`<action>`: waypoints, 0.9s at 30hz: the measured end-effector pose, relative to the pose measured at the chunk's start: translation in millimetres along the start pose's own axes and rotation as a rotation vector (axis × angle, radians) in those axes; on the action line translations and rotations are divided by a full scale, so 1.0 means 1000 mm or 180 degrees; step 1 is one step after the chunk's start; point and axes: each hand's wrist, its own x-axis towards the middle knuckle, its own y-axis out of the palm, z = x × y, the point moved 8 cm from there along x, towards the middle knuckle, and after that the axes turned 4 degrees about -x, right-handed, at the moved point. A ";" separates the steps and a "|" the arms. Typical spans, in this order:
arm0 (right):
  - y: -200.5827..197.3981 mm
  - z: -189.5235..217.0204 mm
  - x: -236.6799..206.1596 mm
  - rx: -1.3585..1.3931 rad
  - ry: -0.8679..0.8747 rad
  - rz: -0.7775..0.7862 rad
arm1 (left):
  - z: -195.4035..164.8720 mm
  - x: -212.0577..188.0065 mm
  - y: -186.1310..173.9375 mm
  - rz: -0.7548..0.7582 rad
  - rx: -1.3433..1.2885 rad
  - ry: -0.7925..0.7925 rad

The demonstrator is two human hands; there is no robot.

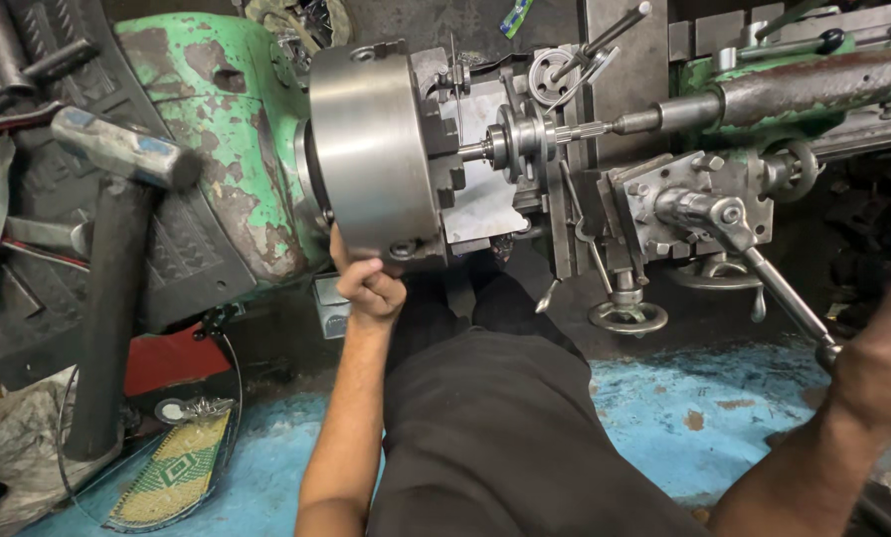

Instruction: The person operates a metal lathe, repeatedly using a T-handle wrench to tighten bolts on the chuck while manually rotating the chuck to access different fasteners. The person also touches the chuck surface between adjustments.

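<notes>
**Two hands on an old green lathe**

The big round steel chuck (371,154) sits left of centre on a worn green lathe (217,119), its flat face turned right towards a small metal workpiece (520,139) held at its middle. The left hand (369,286) is curled shut against the lower rim of the chuck, fingers folded under; whether it grips something small there is hard to make out. The right hand (878,363) is at the right edge, partly cut off by the frame, and closed around the near end of a long steel lever (764,268). That lever runs up and left to the tool post (699,204). The fingers of this hand are hidden behind its back, so only the wrap around the lever end shows.

Below the tool post hangs a small handwheel (627,316). The person's dark trousers (495,428) fill the near centre, above a blue floor (684,408). At far left a hammer (117,229) with a black handle leans upright. Near it a yellow patterned mat (172,477) lies on the floor.
</notes>
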 end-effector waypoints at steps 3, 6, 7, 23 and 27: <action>0.010 0.006 -0.011 -0.2224 -0.0323 -0.0352 | -0.005 -0.008 0.000 -0.0020 0.0143 -0.0306; 0.020 0.000 -0.018 -0.1956 -0.0269 -0.0311 | -0.016 0.004 -0.001 -0.0141 -0.0074 -0.0656; 0.025 -0.002 -0.019 -0.1739 -0.0253 -0.0198 | -0.022 0.014 -0.001 -0.0120 0.0117 -0.0661; 0.011 -0.017 0.006 0.1861 0.0762 0.0024 | 0.025 0.160 0.019 0.0634 0.0656 -0.1370; -0.018 -0.007 0.031 0.3009 0.1157 -0.0182 | 0.064 0.177 0.027 0.0744 0.0955 -0.1445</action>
